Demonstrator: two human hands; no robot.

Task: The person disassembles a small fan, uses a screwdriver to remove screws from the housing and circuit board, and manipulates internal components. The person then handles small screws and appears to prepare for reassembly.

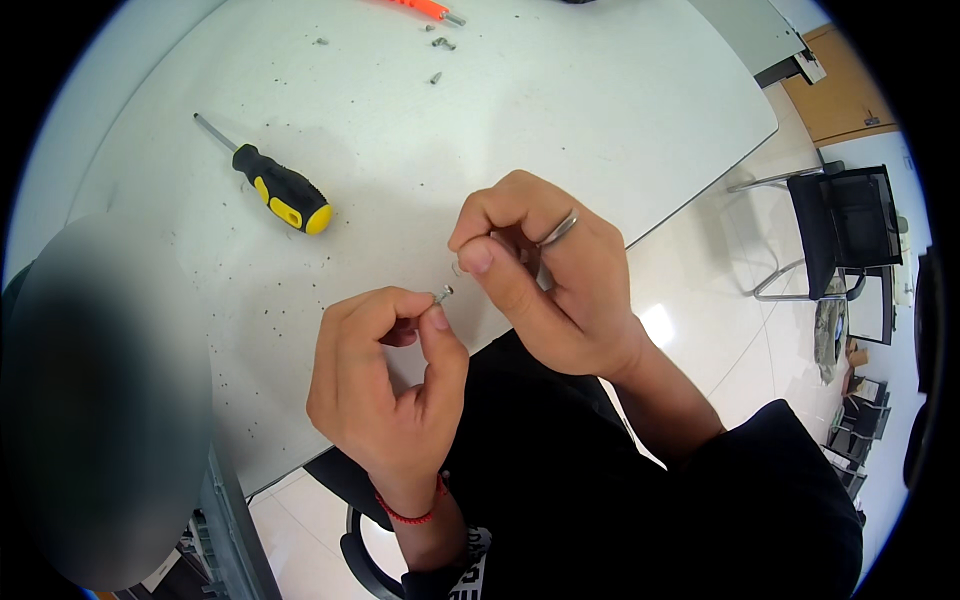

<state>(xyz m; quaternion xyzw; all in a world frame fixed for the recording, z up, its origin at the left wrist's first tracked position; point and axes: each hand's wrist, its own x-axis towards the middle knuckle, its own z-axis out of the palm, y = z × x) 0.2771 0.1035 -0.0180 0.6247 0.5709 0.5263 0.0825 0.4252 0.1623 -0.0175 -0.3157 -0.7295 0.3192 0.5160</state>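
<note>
Above the table's near edge, my left hand (388, 370) pinches a small metal screw (444, 294) between thumb and forefinger, its head tilted up and to the right. A red cord bracelet circles that wrist. Slightly higher and to the right, my right hand (550, 275) has thumb and forefinger pressed together, with a ring on one finger. A thin curved sliver of metal (456, 269) shows at its fingertips, too small to name for sure. Screw and sliver are apart. To the left of both hands lies a black and yellow screwdriver (283, 198), its shaft pointing to the far left.
On the white table (600, 110) lie several small metal bits (443, 43) and scattered dark specks. An orange-handled tool (425, 9) lies at the far edge. A blurred dark shape (100, 400) blocks the left side. A black chair (840, 225) stands on the floor at right.
</note>
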